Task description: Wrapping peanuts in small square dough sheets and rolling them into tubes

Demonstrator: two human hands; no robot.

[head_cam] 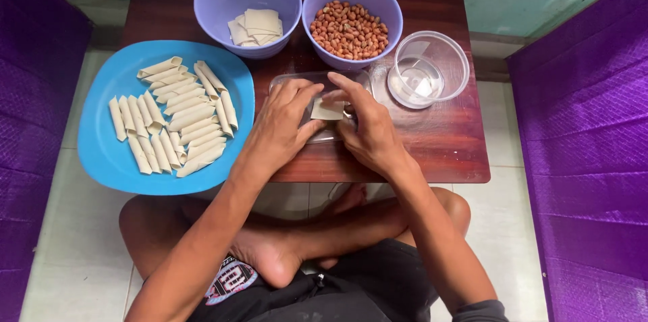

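On clear tray (290,81): both hands, left (283,126) and right (364,129), fingertips pinched on wrapper (327,111); thin, limp, likely tearable; hold edges lightly.

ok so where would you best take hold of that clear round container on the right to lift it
Probably by the rim of the clear round container, from its right or near side. It stands upright and open-topped, so a thumb-and-finger pinch over the rim has room there. Its left side sits close to the bowl of peanuts and the flat clear lid where both the left hand and right hand work.
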